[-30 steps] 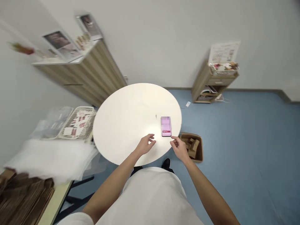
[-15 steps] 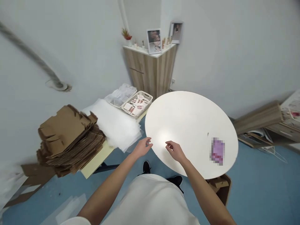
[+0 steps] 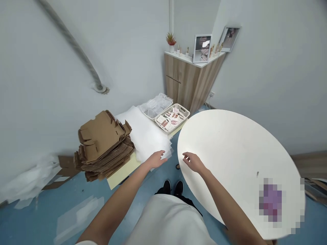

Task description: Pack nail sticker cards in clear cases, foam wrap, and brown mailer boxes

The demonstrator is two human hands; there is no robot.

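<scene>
My left hand [image 3: 156, 159] hovers with fingers apart and nothing in it, just short of a pile of white translucent sheets [image 3: 146, 136] on a low side table. My right hand [image 3: 193, 161] is held over the left rim of a round white table [image 3: 230, 149], fingers loosely curled and apart, holding nothing. A stack of flat brown cardboard box blanks [image 3: 103, 146] lies left of the sheets. A small purple object [image 3: 271, 200] rests on the round table's near right part.
A white basket [image 3: 173, 117] of small packets and a clear plastic tray [image 3: 156, 104] sit beyond the sheets. A wooden corner cabinet [image 3: 191, 80] with framed pictures and a small plant stands at the back. Loose sheets and cardboard lie on the blue floor at left.
My view has swung left, away from the round table toward the side table. Both hands moved left with it; the left hand now reaches the edge of the white sheets.
</scene>
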